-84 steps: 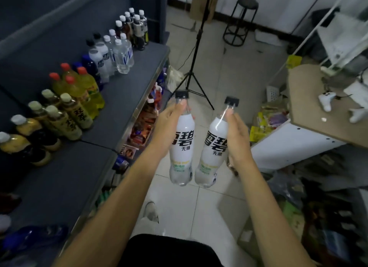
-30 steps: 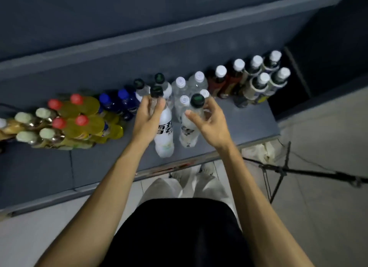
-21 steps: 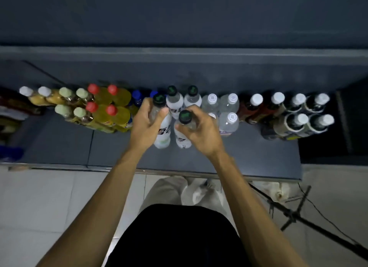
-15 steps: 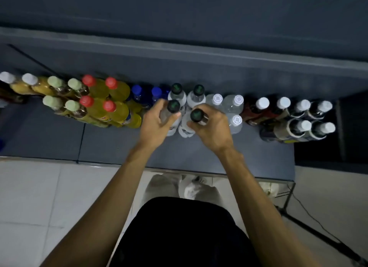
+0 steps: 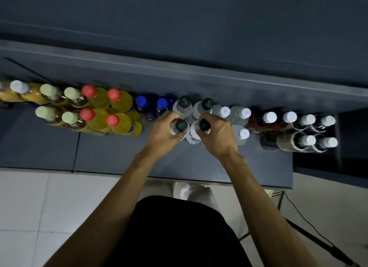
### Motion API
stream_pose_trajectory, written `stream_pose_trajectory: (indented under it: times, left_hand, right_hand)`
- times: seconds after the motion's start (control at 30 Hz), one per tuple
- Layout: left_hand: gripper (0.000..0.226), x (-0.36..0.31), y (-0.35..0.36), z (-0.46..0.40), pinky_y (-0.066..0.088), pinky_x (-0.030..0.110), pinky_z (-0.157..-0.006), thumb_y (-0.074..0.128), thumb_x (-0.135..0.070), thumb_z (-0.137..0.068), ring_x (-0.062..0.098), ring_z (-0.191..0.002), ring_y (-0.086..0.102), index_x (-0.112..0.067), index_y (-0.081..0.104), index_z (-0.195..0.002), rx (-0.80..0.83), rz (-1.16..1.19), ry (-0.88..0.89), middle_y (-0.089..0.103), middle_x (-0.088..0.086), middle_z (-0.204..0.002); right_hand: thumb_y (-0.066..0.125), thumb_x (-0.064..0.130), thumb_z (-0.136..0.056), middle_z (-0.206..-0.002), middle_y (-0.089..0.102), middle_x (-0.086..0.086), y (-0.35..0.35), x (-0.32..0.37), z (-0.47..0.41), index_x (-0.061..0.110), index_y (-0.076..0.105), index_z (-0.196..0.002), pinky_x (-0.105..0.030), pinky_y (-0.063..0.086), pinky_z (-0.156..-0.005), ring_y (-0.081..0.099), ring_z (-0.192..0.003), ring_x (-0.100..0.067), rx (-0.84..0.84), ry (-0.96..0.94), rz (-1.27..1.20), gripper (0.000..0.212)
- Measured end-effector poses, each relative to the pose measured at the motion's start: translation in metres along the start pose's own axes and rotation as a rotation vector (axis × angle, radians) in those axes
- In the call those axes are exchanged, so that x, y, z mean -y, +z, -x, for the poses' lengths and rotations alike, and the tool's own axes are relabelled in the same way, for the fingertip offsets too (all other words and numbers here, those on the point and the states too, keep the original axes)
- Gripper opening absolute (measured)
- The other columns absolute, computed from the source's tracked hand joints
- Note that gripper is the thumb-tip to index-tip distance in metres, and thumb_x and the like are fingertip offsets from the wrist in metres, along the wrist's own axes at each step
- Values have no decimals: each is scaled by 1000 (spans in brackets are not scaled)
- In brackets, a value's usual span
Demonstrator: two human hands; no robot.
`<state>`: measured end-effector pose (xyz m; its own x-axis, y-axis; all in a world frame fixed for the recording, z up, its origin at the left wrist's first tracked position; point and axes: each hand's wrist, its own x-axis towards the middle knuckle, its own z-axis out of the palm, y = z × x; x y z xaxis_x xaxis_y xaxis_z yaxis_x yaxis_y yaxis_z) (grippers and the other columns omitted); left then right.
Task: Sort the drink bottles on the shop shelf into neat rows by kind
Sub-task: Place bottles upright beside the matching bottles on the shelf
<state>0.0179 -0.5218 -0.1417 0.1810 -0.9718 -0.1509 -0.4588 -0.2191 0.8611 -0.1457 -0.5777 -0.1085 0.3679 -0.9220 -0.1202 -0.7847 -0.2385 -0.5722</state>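
Head view looks straight down on a dark grey shelf (image 5: 111,153) lined with bottles, and I place everything against the two dark-capped bottles at the back (image 5: 196,104). Directly in front of that pair, toward the shelf's front edge, the left hand (image 5: 165,133) curls round the neck of one dark-capped bottle (image 5: 180,125) and the right hand (image 5: 216,134) curls round the neck of its twin (image 5: 204,125), each clamped just under the cap. Both bottles stand upright and side by side; whether their bases rest on the shelf yet I cannot tell, since the hands hide them.

Left of the back pair come the blue-capped bottles (image 5: 151,103), then the red-capped yellow ones (image 5: 100,105). Right of it stand the clear white-capped bottles (image 5: 234,112).

These look like full plastic drink bottles, so I judge them moderately heavy, stiff enough at the neck and shoulder, softer mid-body where a squeeze would dent them. The label wrap is probably slick. Holding at the neck, below the cap ring, seems the safest purchase in so tight a row, because fingers lower down would knock the neighbours. Being tall and narrow, they could tip if released before they sit flat.
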Motion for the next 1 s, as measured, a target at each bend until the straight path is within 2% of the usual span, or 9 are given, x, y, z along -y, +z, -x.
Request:
stream_pose_trajectory:
  times: [0.07, 0.23, 0.4, 0.57, 0.7, 0.77, 0.83, 0.9, 1.0]
  left_hand:
    - [23, -1, 0, -1, 47, 23, -74, 75, -8, -76, 12, -90, 56, -8, 58, -92, 0, 10, -16, 58, 2, -96]
    - [27, -1, 3, -1, 39, 6, -75, 74, -6, -77, 7, -91, 51, -10, 57, -98, 16, -19, -37, 53, -2, -99]
    - [32, 8, -10, -7, 43, 13, -83, 77, -12, -77, 11, -97, 54, -15, 57, -101, 143, 17, -29, 53, -1, -104]
    - [39, 3, -11, -1, 32, 0, -79, 77, -13, -78, 12, -102, 50, -13, 56, -111, 147, -26, -24, 49, 0, -110]
    - [52, -16, -11, 16, 38, 11, -85, 79, -23, -76, 9, -108, 52, -24, 53, -122, 127, 20, -31, 52, -5, -119]
    - [49, -24, -18, 27, 44, 21, -90, 78, -25, -77, 7, -108, 55, -28, 54, -120, 71, 76, -13, 56, -7, -118]
    - [45, -35, -30, 43, 44, 20, -94, 74, -26, -81, 4, -107, 57, -23, 54, -121, -36, 94, -8, 59, -4, -118]
    - [37, -44, -45, 63, 43, 15, -93, 67, -23, -86, -5, -105, 58, -15, 56, -121, -164, 124, -50, 62, 0, -118]
    - [23, -46, -64, 104, 41, 7, -85, 57, -6, -93, -13, -93, 57, -3, 59, -116, -289, 113, -115, 63, 2, -113]
  right_hand:
    - [71, 9, -77, -78, 65, -6, 1, 3, 6, 10, 61, -87, -30, 43, -58, 56, -65, -26, -48, -18, 0, 14]
    - [69, 6, -80, -77, 63, -11, 12, 3, 13, 8, 59, -90, -41, 51, -58, 56, -64, -32, -45, 31, 6, 14]
    - [68, 11, -83, -83, 65, -12, 14, 7, 11, 7, 59, -96, -33, 46, -62, 60, -71, -34, -11, 90, 7, 17]
    - [71, 13, -82, -97, 67, -12, 6, 11, 12, 6, 62, -108, -26, 40, -68, 62, -85, -29, 43, 125, -65, 29]
    - [68, 16, -86, -103, 68, -7, -10, 30, 19, 9, 67, -106, -27, 49, -81, 63, -93, -21, 17, 3, -209, 20]
    - [64, 17, -86, -100, 67, -5, -15, 41, 23, 10, 68, -98, -29, 46, -92, 60, -99, -21, -74, -125, -237, 14]
    - [60, 24, -84, -97, 67, -5, -14, 51, 28, 9, 68, -93, -32, 42, -97, 59, -100, -23, -120, -221, -280, 19]
    - [59, 32, -85, -99, 69, -1, -14, 66, 35, 13, 69, -97, -27, 44, -93, 61, -97, -18, -31, -193, -450, 24]
    - [64, 16, -91, -100, 67, 5, -4, 90, 54, 13, 65, -107, -16, 46, -87, 62, -93, -1, 241, -93, -745, 16]
